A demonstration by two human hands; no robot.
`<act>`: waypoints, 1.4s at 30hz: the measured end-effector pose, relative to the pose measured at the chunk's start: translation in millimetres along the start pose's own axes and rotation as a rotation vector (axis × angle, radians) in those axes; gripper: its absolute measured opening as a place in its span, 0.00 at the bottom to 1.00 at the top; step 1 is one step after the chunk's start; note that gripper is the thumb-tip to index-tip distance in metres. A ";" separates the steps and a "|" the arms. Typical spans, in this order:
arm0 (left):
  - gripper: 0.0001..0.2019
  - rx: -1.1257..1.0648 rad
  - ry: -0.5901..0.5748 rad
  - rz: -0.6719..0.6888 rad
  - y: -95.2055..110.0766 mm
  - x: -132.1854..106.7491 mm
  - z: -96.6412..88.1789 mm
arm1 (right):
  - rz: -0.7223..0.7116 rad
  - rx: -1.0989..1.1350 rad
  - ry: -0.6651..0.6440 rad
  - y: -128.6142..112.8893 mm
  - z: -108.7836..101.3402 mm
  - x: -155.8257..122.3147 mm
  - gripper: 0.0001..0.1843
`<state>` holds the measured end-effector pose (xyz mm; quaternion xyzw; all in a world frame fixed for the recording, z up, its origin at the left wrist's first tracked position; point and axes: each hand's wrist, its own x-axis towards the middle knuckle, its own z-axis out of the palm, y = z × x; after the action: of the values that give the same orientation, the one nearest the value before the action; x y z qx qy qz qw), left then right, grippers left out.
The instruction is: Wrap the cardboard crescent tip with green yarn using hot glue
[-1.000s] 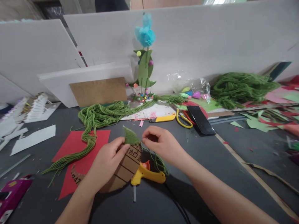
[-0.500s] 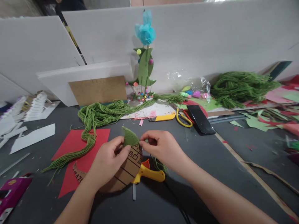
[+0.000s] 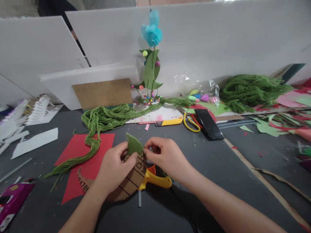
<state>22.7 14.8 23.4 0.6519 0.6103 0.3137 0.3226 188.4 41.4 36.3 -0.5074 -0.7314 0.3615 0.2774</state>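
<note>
My left hand (image 3: 118,166) grips a curved piece of brown cardboard (image 3: 131,183) printed with dark lines and characters. Green yarn covers its pointed upper tip (image 3: 133,144) in tight wraps. At the right edge of that wrapped part, my right hand (image 3: 165,155) is pinched closed on the yarn; the fingertips partly hide the strand. Some loose green yarn shows behind and below the right hand. Under the cardboard lies a yellow glue gun (image 3: 157,180) with an orange trigger and a glue stick (image 3: 139,198) poking out.
Red paper (image 3: 104,142) lies at left beneath a long bundle of green yarn (image 3: 107,118). Beyond are a yellow utility knife (image 3: 171,121), yellow-handled scissors (image 3: 190,123), a black phone (image 3: 209,124) and a felt plant with a blue flower (image 3: 152,34). More green yarn (image 3: 252,90) sits right.
The cardboard has tilted slightly in my left hand, and the yarn-covered tip has shifted a little left. My right hand has moved slightly left and down, still pinching at the edge.
</note>
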 end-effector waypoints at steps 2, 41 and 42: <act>0.06 -0.041 -0.009 -0.009 0.5 -0.4 0.2 | -0.017 -0.001 0.006 0.0 0.8 -0.3 0.05; 0.14 -0.297 -0.024 -0.029 -3.5 -1.2 -1.1 | -0.005 0.279 -0.074 -5.1 -10.3 1.9 0.05; 0.13 -0.311 -0.025 -0.028 -3.2 -1.3 -1.1 | -0.006 0.299 -0.078 -4.7 -9.7 2.0 0.05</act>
<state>19.9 13.7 21.5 0.5894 0.5592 0.3918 0.4317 192.7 44.6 45.8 -0.4438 -0.6812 0.4850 0.3221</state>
